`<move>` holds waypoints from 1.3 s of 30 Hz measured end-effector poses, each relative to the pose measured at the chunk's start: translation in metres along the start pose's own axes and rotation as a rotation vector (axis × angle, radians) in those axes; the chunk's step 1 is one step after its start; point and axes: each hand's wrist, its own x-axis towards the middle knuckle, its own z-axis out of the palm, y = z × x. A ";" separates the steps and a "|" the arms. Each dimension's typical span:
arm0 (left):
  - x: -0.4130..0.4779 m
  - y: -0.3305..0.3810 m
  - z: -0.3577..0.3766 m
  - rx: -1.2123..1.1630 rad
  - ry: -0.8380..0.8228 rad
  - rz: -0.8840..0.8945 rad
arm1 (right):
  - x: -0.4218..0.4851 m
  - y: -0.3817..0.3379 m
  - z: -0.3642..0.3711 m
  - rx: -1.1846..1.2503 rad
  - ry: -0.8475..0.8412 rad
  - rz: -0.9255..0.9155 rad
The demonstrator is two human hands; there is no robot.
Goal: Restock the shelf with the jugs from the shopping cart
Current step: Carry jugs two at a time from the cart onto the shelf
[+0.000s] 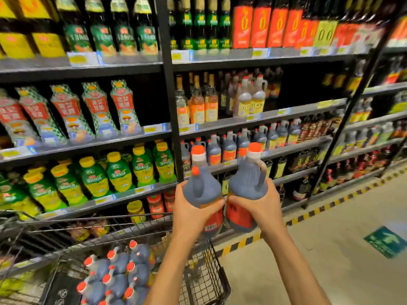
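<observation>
Jugs with orange caps lie packed in the shopping cart at lower left, and two more are held up side by side before the shelf. The risk, judged from here, is that each raised jug is carried by its body in a single hand, not by its handle, so a heavy, smooth bottle could slip. The pair, touching or nearly so, could also knock together. Either could topple the row of jugs already standing on the shelf as it goes in. The left hand wraps the lower body of the left jug, thumb across the front. The right hand clasps the right jug likewise, from its outer side. Both forearms reach forward above the cart's corner.
</observation>
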 end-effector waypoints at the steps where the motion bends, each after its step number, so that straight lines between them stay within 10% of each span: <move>1: 0.002 0.005 0.010 0.003 -0.002 0.002 | 0.005 -0.001 -0.011 0.002 0.020 0.001; 19: 0.026 0.084 0.286 -0.066 -0.234 0.115 | 0.109 0.001 -0.262 0.007 0.179 -0.081; 39: 0.180 0.064 0.570 -0.115 -0.726 0.212 | 0.298 0.084 -0.411 -0.173 0.721 0.019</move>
